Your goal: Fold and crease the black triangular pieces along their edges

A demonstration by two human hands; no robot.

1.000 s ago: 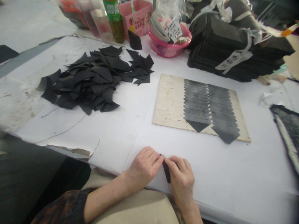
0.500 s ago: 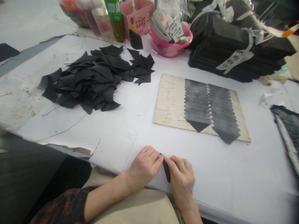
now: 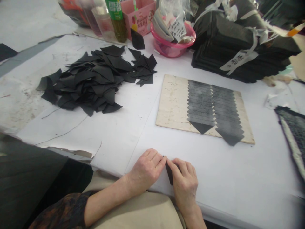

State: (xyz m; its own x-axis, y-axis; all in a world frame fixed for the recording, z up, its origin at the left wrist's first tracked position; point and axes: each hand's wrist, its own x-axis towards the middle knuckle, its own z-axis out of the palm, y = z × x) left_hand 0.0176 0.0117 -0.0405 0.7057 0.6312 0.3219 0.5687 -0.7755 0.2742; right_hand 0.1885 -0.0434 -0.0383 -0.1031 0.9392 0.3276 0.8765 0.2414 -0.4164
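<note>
The left hand and right hand pinch a small black cut piece between close-set fingertips, a beige board bearing two overlapping black rows beyond them, a loose black heap farther left.

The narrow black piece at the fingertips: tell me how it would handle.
The narrow black piece is probably light, being small beside the right hand. It may be fairly stiff, since its visible edge looks straight. Its flat look makes rolling unlikely.
</note>
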